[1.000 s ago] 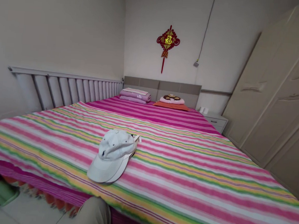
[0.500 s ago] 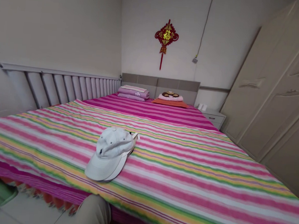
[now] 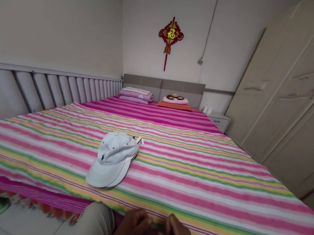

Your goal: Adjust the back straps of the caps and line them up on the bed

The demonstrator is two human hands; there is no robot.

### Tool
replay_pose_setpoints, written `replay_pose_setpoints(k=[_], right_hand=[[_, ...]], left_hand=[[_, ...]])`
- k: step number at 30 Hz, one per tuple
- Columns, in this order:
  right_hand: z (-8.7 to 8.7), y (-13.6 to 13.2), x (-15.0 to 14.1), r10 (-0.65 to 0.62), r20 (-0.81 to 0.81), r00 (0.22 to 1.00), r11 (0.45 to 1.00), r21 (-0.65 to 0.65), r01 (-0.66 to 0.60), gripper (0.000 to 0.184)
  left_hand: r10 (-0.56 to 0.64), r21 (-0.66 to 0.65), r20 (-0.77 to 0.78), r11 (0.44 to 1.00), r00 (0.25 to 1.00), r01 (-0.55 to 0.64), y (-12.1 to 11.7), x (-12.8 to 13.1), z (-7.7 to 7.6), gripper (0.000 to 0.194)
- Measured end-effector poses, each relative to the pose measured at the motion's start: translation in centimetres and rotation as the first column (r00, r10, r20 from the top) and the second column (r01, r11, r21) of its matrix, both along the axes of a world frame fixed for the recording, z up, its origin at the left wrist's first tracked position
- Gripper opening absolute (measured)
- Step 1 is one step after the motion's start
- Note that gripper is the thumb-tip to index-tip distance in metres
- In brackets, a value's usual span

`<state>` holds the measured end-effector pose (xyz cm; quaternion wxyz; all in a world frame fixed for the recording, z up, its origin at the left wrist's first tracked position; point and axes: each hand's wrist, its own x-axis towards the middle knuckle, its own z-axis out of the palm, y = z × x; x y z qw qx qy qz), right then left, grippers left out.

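A home bedroom, striped bedspread [image 3: 195, 178] on a double bed, folded bedding [image 3: 136, 95], cream wardrobe [image 3: 280, 105]

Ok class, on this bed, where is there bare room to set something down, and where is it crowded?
Free: the striped bedspread right of the white cap, and between the cap and the hands. Crowded: by the headboard, where folded bedding and a pillow sit.

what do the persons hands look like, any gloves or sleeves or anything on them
Both are bare: the left hand and the right hand wear no gloves. No sleeve, watch or ring can be made out, and only the hands show, at the bottom edge of the view. A beige trouser leg shows beside the left hand.
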<state>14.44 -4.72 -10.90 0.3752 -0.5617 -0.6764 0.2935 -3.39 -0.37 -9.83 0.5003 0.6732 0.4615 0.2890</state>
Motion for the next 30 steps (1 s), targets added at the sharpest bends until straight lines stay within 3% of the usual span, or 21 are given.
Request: replay_pose_setpoints(k=[2,4,7,11,14,17,30], right_hand=[[3.3,0.4,-0.2,0.066,-0.248,0.967,0.997,0.044,-0.057,0.037],[6.3,0.7,-0.6,0.073,-0.507,0.859,0.996,-0.009,-0.09,0.042],[9.5,0.7,-1.1,0.03,-0.7,0.714,0.985,-0.1,-0.139,0.048],[12.0,0.6,-1.4,-0.084,-0.856,0.509,0.975,-0.175,-0.134,0.049],[12.8,0.8,-1.3,-0.148,-0.89,0.43,0.971,-0.213,-0.106,0.049],[13.1,1.1,-1.4,-0.161,-0.903,0.399,0.977,-0.204,-0.067,0.049],[12.7,1.5,-1.4,-0.098,-0.906,0.412,0.988,-0.137,-0.065,0.047]], left_hand=[[0.016,0.023,0.077,1.0,0.997,-0.018,0.1,0.7,2.7,0.038],[0.025,-0.019,0.12,1.0,0.992,-0.023,0.1,1.2,5.0,0.045],[0.069,-0.012,0.129,0.998,0.989,-0.068,0.2,1.6,7.4,0.055],[0.071,0.053,0.106,0.996,0.992,-0.077,0.4,1.6,9.4,0.062],[0.08,0.079,0.106,0.993,0.991,-0.088,0.6,1.5,10.3,0.065],[0.084,0.067,0.132,0.993,0.988,-0.093,0.9,1.5,10.6,0.067],[0.087,-0.027,0.168,0.996,0.982,-0.084,1.9,1.6,10.9,0.07]])
